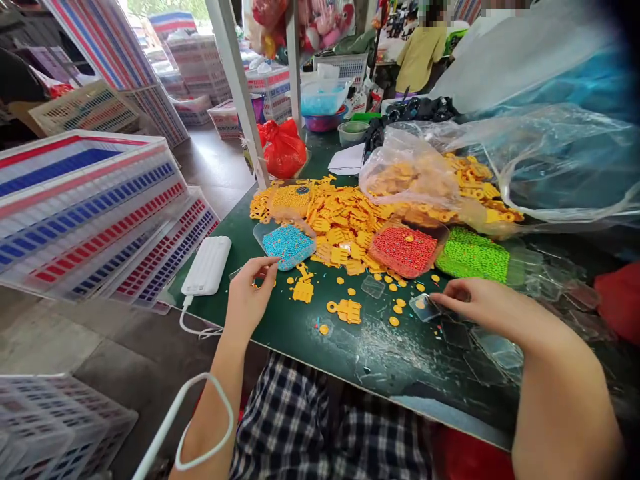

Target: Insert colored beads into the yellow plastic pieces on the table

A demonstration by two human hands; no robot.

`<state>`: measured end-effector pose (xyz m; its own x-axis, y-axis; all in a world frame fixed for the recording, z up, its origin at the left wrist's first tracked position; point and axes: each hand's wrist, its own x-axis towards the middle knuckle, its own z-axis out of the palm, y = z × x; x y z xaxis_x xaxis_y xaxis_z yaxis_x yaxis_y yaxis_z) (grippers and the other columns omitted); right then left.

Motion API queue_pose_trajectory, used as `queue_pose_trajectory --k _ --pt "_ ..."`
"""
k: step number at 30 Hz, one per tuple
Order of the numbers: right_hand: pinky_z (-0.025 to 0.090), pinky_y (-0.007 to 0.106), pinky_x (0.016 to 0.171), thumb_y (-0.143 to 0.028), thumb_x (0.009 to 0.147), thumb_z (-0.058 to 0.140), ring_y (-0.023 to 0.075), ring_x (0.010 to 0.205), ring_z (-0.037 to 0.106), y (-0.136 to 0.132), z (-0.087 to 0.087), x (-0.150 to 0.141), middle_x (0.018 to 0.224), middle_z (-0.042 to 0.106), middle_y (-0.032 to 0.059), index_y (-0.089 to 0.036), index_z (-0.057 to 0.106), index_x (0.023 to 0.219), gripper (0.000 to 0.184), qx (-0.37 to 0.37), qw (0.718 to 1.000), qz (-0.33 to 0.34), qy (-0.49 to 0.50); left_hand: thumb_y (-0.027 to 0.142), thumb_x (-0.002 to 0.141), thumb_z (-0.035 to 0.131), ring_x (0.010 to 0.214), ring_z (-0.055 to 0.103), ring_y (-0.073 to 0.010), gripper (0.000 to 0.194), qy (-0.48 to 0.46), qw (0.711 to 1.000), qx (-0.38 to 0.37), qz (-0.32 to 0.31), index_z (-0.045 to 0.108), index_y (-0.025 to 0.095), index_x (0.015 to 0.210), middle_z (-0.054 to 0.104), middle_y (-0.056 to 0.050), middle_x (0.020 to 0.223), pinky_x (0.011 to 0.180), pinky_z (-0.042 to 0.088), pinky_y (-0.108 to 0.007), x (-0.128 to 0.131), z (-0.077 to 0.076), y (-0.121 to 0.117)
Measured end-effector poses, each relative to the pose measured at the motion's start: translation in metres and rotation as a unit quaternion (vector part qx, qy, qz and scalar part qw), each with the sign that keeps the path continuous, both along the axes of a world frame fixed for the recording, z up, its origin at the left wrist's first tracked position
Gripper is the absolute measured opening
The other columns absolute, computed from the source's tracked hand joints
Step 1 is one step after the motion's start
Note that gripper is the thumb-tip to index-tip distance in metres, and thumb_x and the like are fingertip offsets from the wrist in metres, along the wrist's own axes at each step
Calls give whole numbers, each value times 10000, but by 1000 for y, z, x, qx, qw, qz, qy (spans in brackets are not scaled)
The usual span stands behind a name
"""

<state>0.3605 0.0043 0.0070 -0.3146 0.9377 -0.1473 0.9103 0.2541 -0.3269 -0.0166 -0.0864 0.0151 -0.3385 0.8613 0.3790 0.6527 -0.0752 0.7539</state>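
My left hand (pixel 249 293) hovers over the green table (pixel 300 333), fingers pinched together near the tray of blue beads (pixel 289 245); what they hold is too small to name. My right hand (pixel 477 301) rests on the table with its fingers closed on a small clear plastic case (pixel 424 307) that has a yellow piece inside. Loose yellow plastic pieces (pixel 346 311) lie between the hands. A big heap of yellow parts (pixel 340 220) sits behind them, with red beads (pixel 405 250) and green beads (pixel 473 255) to the right.
A white power bank (pixel 207 265) with its cable lies at the table's left edge. Stacked striped plastic baskets (pixel 85 207) stand to the left. Clear plastic bags (pixel 525 167) and empty clear cases (pixel 495 347) fill the right side. A red bag (pixel 283 148) and a person in yellow (pixel 420 53) are behind.
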Motion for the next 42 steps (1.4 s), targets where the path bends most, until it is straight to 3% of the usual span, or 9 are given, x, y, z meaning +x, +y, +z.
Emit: queue_pose_trajectory --k 4,10,16,26,29,32,34,38,42 --pt "336 286 489 -601 875 427 175 545 543 -7 8 -27 660 634 56 -221 565 694 444 60 998 9 10 325 896 588 924 599 -203 160 155 987 45 -3 700 224 951 640 -54 1012 826 487 -343 -4 -5 5" --pt "434 282 616 -498 873 554 178 699 600 -26 12 -80 786 638 40 -220 606 918 286 74 973 206 69 340 841 693 980 572 -260 114 333 943 -20 10 707 227 830 674 -52 997 879 402 -413 -5 -10 23" --pt "481 317 679 -475 815 665 214 818 623 -31 5 -94 924 649 80 -209 608 1082 381 78 962 255 62 333 858 669 913 571 -246 128 339 939 -31 41 711 233 791 699 -23 894 848 371 -404 -7 -4 22" --pt "477 347 721 -418 844 650 232 872 610 -37 1 -107 935 662 78 -176 624 1014 296 110 950 283 74 305 860 657 944 577 -284 107 354 932 -42 60 702 208 862 704 -57 952 858 370 -433 -6 0 21" --pt "469 341 719 -414 850 643 229 876 604 -36 -1 -109 932 661 76 -178 622 993 277 112 949 283 79 312 898 612 991 574 -268 172 339 941 7 -3 681 224 1028 685 -67 1061 887 363 -430 10 3 18" --pt "461 334 716 -421 837 661 229 871 601 -36 0 -110 922 660 74 -179 623 963 276 111 950 281 79 331 937 559 959 592 -207 150 297 942 3 -158 679 250 976 692 -21 1017 883 375 -384 38 -1 12" --pt "459 335 713 -433 833 663 232 869 602 -36 0 -111 909 658 72 -180 624 935 275 111 951 280 75 334 944 550 931 595 -186 161 278 937 -20 -213 680 241 930 697 -5 976 878 382 -369 57 -8 9" --pt "460 337 715 -429 850 641 231 867 602 -37 0 -110 907 654 67 -190 620 909 248 116 950 279 77 364 923 580 923 581 -197 168 266 941 -54 -202 690 237 919 689 -10 963 917 368 -394 78 -21 5" --pt "470 336 720 -430 861 624 223 860 603 -38 0 -109 913 648 65 -199 612 903 236 107 951 279 83 378 899 607 954 572 -216 157 245 950 -89 -170 698 250 907 674 -25 973 925 366 -411 76 -24 2"
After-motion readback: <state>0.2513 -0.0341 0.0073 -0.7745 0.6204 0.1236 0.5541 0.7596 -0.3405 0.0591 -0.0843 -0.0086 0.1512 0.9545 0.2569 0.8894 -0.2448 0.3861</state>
